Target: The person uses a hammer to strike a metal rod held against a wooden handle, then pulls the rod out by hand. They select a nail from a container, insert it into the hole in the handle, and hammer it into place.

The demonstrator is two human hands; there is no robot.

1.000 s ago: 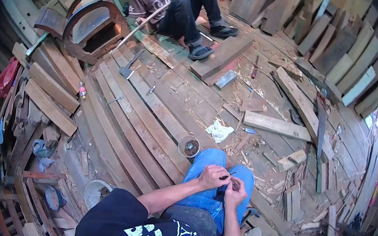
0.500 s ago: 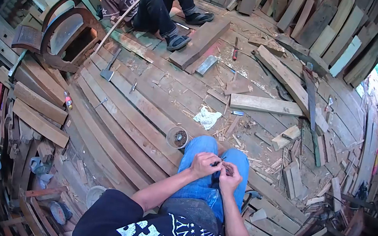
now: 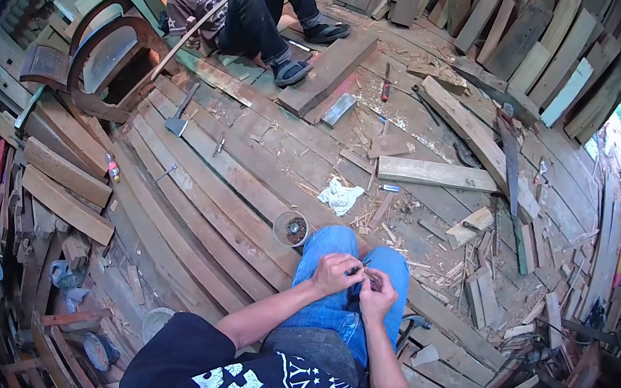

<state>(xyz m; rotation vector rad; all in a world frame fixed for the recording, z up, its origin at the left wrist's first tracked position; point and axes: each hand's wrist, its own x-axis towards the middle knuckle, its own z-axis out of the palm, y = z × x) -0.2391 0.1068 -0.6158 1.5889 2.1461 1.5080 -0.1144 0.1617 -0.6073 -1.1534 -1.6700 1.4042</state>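
Observation:
Both my hands meet over my knees in blue jeans (image 3: 321, 312). My left hand (image 3: 335, 275) is closed, with something small and dark at its fingertips. Close beside it, my right hand (image 3: 377, 293) is pinched, its fingertips almost touching those of the left. What they hold is too small and too covered to name. By my left knee stands a round clear tub (image 3: 278, 231) with brown contents and a small dark item inside. A crumpled white cloth (image 3: 340, 196) lies on the planks just beyond my knees.
A co-worker (image 3: 218, 7) sits at the far left by a thick beam (image 3: 330, 72). A hatchet (image 3: 179, 116) lies on the long planks (image 3: 213, 203). At right are a handsaw (image 3: 510, 160), a pale board (image 3: 438, 173) and wood scraps. Boards (image 3: 534, 67) lean behind.
The co-worker's head and upper body have shifted slightly. My hands stay together over my knees, with only a tiny movement of the fingers.

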